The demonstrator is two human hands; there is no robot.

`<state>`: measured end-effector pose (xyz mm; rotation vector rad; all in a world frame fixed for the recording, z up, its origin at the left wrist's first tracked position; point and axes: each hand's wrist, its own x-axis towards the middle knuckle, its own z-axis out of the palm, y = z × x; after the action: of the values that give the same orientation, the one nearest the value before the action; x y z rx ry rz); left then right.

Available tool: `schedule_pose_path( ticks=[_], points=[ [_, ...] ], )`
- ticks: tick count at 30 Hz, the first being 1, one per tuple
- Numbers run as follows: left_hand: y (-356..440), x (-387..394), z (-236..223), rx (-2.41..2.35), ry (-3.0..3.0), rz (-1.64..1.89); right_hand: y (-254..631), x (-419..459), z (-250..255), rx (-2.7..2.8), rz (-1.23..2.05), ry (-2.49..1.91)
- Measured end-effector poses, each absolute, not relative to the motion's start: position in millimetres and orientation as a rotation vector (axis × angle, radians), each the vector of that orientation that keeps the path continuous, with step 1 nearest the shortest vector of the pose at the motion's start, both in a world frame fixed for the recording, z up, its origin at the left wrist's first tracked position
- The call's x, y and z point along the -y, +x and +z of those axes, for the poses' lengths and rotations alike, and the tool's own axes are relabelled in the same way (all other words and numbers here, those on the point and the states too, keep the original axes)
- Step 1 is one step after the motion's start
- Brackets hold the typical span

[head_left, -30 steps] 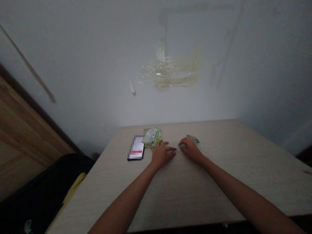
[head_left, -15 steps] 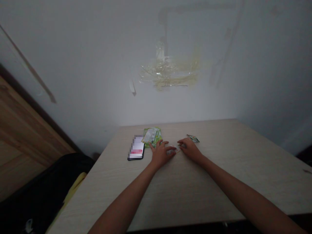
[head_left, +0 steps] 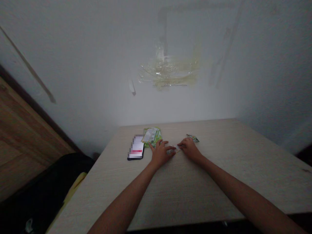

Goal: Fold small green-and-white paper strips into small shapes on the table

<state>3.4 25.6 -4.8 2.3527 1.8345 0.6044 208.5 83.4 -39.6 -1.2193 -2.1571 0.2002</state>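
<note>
A small pale piece of paper (head_left: 177, 149) with faint reddish marks lies on the table between my hands. My left hand (head_left: 161, 152) rests at its left side with fingers spread, index fingertip and thumb side at the paper's edge. At the paper's other end is my right hand (head_left: 189, 149), its fingers curled and pinched together on the edge. Part of the paper is hidden under the fingers. Green and white printed packets (head_left: 152, 135) lie just beyond my left hand. A small folded green and white packet (head_left: 193, 138) sits behind my right hand.
A phone (head_left: 136, 149) with a lit, blurred screen lies left of my left hand, against the packets. The pale wooden table (head_left: 219, 139) meets a wall (head_left: 97, 65) with old tape on it. Dark and yellow cloth (head_left: 75, 185) hangs by the table's left edge.
My right hand has shifted very slightly, and more of the small paper shows between the hands. My left hand stays in place.
</note>
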Motion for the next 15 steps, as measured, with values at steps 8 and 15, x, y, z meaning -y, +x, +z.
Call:
schedule_pose_path(
  ticks=[8,15],
  points=[
    [3,-25,-7,-1.851,2.414,0.585,202,-77,-31,2.237,0.038,-1.161],
    [5,-23,-7,-1.9,2.45,0.594,204,-63,-18,2.426,-0.152,-1.096]
  ],
)
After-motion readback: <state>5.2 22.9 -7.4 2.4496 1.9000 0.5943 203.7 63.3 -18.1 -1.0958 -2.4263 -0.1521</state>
